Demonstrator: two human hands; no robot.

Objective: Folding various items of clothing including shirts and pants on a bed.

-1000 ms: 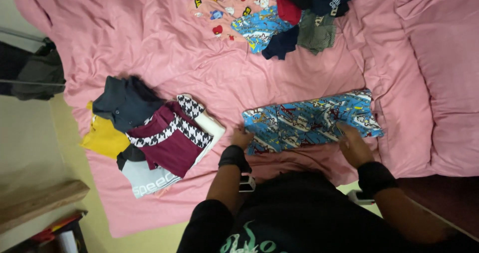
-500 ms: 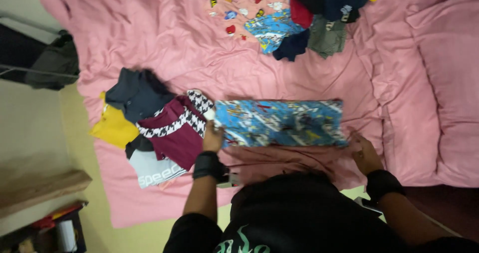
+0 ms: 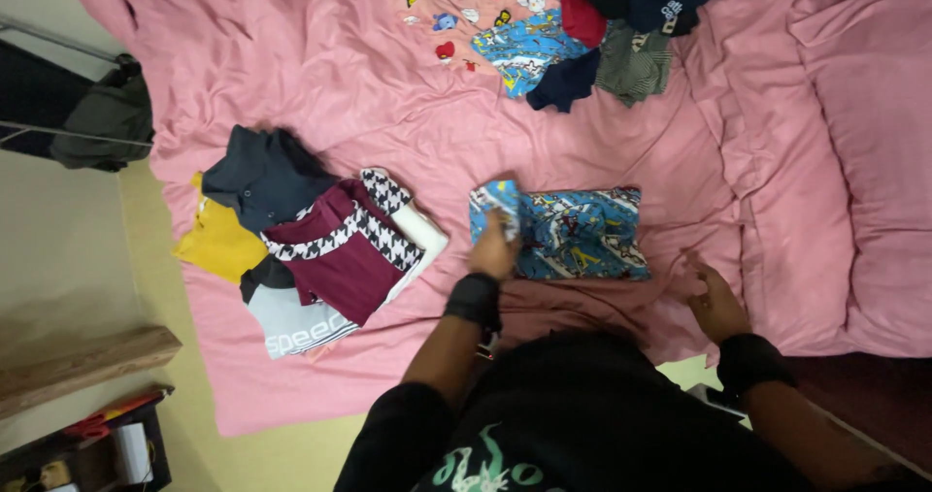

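Head view: pink bedsheet (image 3: 320,75), folded clothes pile (image 3: 311,240), beige floor (image 3: 87,259)

blue patterned garment (image 3: 573,233) (folded) under left hand (image 3: 493,251)

folded garment (image 3: 573,235) on bed (image 3: 320,75), folded stack (image 3: 311,235) left — pile (image 3: 602,26) behind

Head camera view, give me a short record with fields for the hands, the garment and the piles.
left hand: fingers gripping the left edge of the blue patterned garment, lifting a corner
right hand: open, resting on the pink sheet, apart from the garment
folded stack: left of the garment
unsorted pile: far edge of bed
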